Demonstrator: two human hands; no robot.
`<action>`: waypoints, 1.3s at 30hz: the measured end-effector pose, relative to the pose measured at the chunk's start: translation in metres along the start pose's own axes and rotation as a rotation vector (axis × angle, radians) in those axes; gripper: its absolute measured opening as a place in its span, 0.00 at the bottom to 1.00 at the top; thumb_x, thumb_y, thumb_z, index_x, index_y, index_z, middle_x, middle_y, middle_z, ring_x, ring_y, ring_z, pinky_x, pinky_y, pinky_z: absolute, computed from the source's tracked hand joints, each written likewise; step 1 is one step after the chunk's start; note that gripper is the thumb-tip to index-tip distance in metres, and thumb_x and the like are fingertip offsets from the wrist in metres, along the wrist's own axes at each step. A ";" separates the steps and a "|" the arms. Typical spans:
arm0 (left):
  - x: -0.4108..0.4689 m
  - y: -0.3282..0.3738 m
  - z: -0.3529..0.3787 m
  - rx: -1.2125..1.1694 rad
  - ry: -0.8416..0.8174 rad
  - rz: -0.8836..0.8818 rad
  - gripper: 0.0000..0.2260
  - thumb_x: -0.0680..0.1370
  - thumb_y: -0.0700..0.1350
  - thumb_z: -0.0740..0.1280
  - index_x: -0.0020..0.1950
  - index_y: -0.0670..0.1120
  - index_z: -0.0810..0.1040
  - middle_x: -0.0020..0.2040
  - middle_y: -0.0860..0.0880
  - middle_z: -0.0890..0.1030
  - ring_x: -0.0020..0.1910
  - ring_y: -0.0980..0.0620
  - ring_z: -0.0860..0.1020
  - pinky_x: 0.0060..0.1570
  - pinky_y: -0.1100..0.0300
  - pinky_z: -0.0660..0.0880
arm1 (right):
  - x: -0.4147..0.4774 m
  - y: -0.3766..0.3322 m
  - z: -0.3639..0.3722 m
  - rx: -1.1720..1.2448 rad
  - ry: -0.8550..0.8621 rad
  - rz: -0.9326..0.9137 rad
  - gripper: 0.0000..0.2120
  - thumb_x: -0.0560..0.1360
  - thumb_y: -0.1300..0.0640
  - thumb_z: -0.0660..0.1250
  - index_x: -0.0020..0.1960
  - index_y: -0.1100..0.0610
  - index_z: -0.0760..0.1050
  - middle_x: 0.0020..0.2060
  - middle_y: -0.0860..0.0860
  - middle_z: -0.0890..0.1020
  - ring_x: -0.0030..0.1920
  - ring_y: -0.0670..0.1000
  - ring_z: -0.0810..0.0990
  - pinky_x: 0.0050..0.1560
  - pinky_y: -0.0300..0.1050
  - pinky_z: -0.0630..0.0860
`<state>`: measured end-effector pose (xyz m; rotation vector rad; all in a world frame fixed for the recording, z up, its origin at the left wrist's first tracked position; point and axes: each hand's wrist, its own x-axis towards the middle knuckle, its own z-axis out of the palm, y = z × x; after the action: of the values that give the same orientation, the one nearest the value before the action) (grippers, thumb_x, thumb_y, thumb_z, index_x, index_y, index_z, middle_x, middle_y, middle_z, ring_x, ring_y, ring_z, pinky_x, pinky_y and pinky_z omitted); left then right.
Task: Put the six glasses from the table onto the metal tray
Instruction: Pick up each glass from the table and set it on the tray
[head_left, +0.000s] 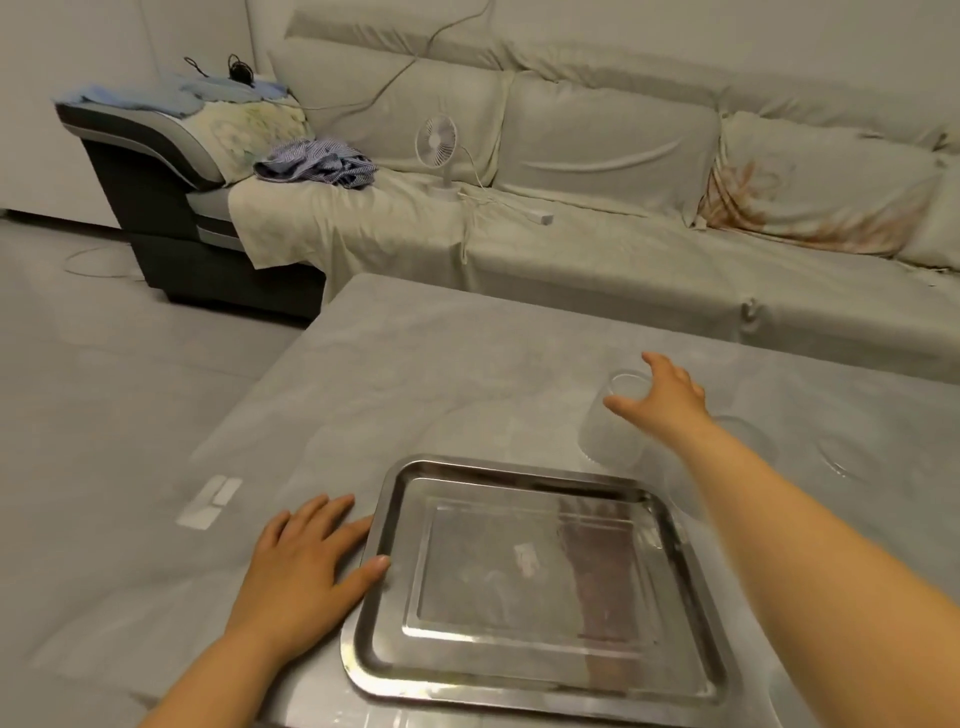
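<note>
Head view, looking down across a grey table. A rectangular polished metal tray lies near the front edge, nothing yet set on it. One clear, thin-walled drinking glass stands upside down, base uppermost, just beyond the tray's far right corner. More clear glassware is faintly seen to its right, partly hidden behind the forearm; the count cannot be told.

Handling, as judged: the glass is taken to be light, rigid, smooth and brittle. It is likely slippery, and a knock against the metal rim could chip it. The best hold is thought to be around the sides below the upturned base, thumb opposite fingers, not a pinch on the base alone. A gentle set-down is advised, since the tray floor is hard and slick.

Right hand: arm stretched forward over the tray's right side, palm turned down and left. The fingers are spread apart and curved around the top of the glass, thumb on the near side. Whether they are touching it cannot be told; no closed grip is seen.

Left hand: laid flat on the table, fingers extended and slightly apart, holding nothing. The thumb tip rests at the tray's left rim, apparently to steady it.
</note>
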<state>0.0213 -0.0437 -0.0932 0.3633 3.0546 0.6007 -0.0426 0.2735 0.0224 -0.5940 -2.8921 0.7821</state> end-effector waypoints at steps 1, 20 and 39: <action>0.000 0.000 0.000 -0.011 0.000 -0.001 0.51 0.52 0.76 0.26 0.66 0.59 0.63 0.73 0.52 0.60 0.72 0.51 0.54 0.70 0.52 0.47 | 0.003 0.000 0.001 0.007 -0.036 0.000 0.34 0.72 0.50 0.66 0.73 0.55 0.54 0.72 0.58 0.60 0.71 0.61 0.59 0.69 0.54 0.61; 0.002 0.006 -0.005 -0.015 -0.010 -0.006 0.38 0.61 0.62 0.29 0.67 0.60 0.59 0.73 0.55 0.57 0.72 0.56 0.50 0.70 0.57 0.42 | 0.011 -0.001 0.012 0.239 0.125 0.006 0.31 0.72 0.54 0.68 0.71 0.56 0.58 0.71 0.60 0.60 0.68 0.63 0.65 0.67 0.56 0.65; -0.007 0.005 -0.007 -0.158 0.051 -0.013 0.50 0.53 0.78 0.29 0.60 0.58 0.72 0.68 0.56 0.69 0.69 0.56 0.61 0.68 0.57 0.53 | -0.091 -0.089 0.067 0.098 -0.420 -0.546 0.33 0.70 0.53 0.70 0.70 0.51 0.58 0.71 0.51 0.62 0.69 0.52 0.64 0.69 0.45 0.63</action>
<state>0.0285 -0.0432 -0.0852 0.3283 3.0269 0.8568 -0.0020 0.1364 0.0106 0.4140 -3.0980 1.0377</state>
